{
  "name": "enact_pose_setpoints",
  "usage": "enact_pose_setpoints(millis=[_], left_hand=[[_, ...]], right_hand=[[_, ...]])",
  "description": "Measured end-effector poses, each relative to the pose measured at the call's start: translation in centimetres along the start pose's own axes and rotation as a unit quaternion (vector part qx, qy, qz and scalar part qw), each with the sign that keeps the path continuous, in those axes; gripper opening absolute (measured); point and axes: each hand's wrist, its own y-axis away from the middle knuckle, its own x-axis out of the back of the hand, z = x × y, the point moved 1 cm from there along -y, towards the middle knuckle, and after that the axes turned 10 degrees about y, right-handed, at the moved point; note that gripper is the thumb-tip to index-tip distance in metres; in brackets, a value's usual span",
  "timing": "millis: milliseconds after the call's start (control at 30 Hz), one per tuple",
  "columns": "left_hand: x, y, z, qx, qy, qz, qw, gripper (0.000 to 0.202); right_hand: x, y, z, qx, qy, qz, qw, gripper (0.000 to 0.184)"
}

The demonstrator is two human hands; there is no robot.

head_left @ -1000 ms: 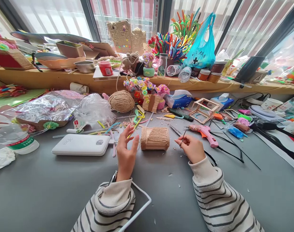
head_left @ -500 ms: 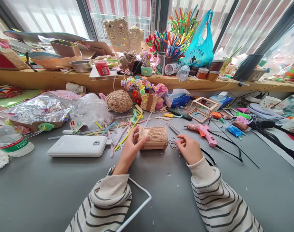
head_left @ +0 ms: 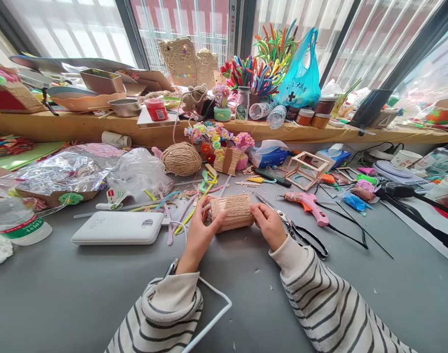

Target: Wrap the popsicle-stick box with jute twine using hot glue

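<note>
A small box of wooden sticks wrapped in twine [head_left: 235,212] lies on its side between my hands, just above or on the grey table. My left hand [head_left: 200,230] grips its left end, thumb on the near face and fingers behind. At its right edge my right hand [head_left: 270,226] is closed in a pinch, fingertips against the twine wrapping; whether a loose strand is between them is hidden. Black-handled scissors [head_left: 309,240] lie right beside my right hand, blades pointing away and left, partly covered by the hand.
A pink glue gun [head_left: 310,206] with its cord lies to the right. Left are a white power bank [head_left: 117,229] and cable. Behind stand a ball of twine [head_left: 181,159], an open wooden frame [head_left: 307,170] and pipe-cleaner scraps. A crowded ledge [head_left: 150,133] runs along the window.
My right hand has moved left from beside the scissors to the box's right edge. The box has tilted slightly, and the scissors' black handles show more. My left hand keeps its hold.
</note>
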Motion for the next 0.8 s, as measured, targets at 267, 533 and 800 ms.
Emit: enact_pose_setpoints(millis=[267, 533, 800], left_hand=[[0.8, 0.6, 0.4, -0.13, -0.006, 0.088, 0.988, 0.04], [1.5, 3.2, 2.4, -0.279, 0.004, 0.045, 0.959, 0.028], [0.7, 3.9, 3.1, -0.283, -0.07, -0.151, 0.945, 0.006]], right_hand=[[-0.3, 0.4, 1.2, -0.005, -0.011, 0.055, 0.998, 0.043], [1.1, 2.3, -1.0, 0.151, 0.076, 0.143, 0.975, 0.03], [-0.8, 3.6, -2.2, 0.301, 0.092, -0.012, 0.949, 0.024]])
